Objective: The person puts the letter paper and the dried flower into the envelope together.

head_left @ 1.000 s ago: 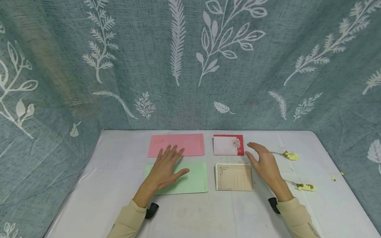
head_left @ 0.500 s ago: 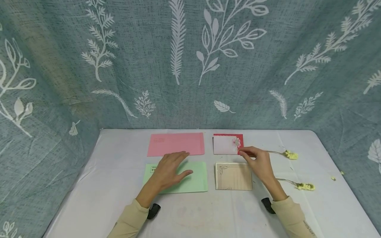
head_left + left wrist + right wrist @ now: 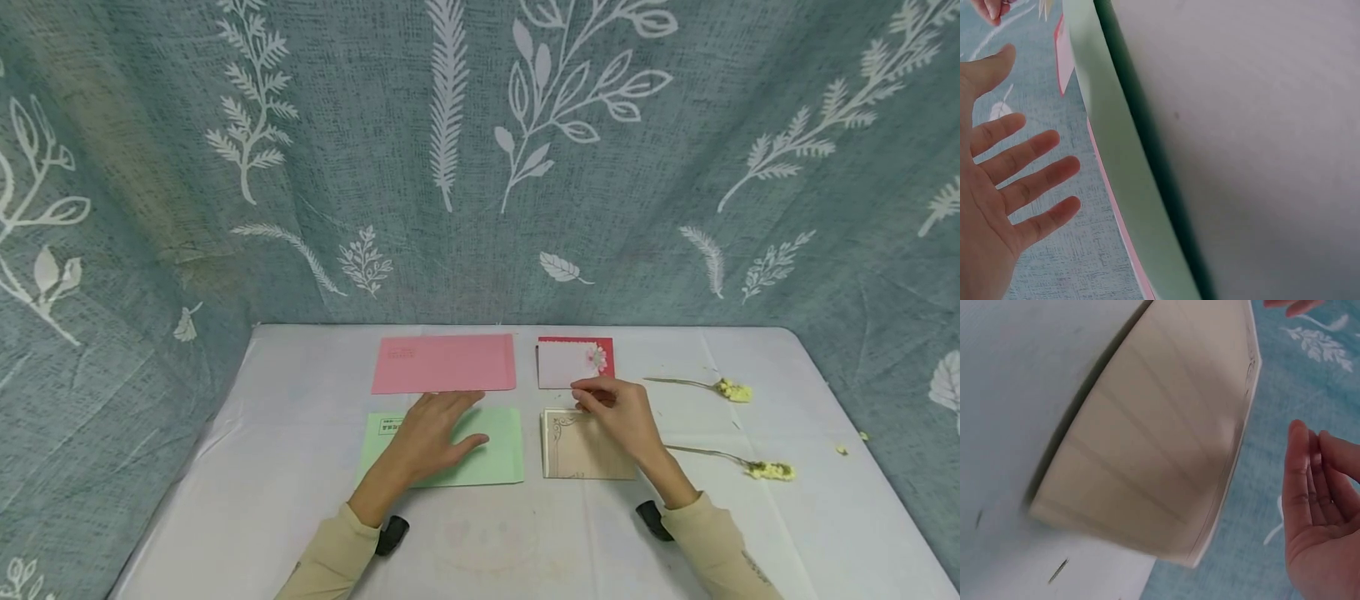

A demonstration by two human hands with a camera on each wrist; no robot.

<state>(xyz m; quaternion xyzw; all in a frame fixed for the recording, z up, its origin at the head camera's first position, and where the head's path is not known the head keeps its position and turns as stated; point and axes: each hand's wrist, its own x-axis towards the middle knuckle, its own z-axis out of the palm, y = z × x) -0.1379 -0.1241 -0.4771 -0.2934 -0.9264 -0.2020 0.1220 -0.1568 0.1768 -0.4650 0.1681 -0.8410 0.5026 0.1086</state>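
Several beige cards (image 3: 579, 454) lie beneath the nearer right hand (image 3: 621, 417), fingertips together; left hand (image 3: 437, 431), fingers spread, is left of them.

Head camera: set high at the 6 o'clock side, facing 12 o'clock and tipped down; the farthest view, spanning bench (image 3: 187, 500), curtain (image 3: 375, 125), left hand (image 3: 435, 433) and right hand (image 3: 618, 417).
Left wrist camera: close by the green envelope (image 3: 1112, 137), turned sideways; bench at 3 o'clock, left hand at 9.
Right wrist camera: close by the brown cards (image 3: 1154, 437), turned the opposite way; bench at 9 o'clock, right hand at 4.
Head and right wrist: share the brown cards.
Both wrists: share the curtain; each catches the other hand, left view at 10 o'clock, right at 1.
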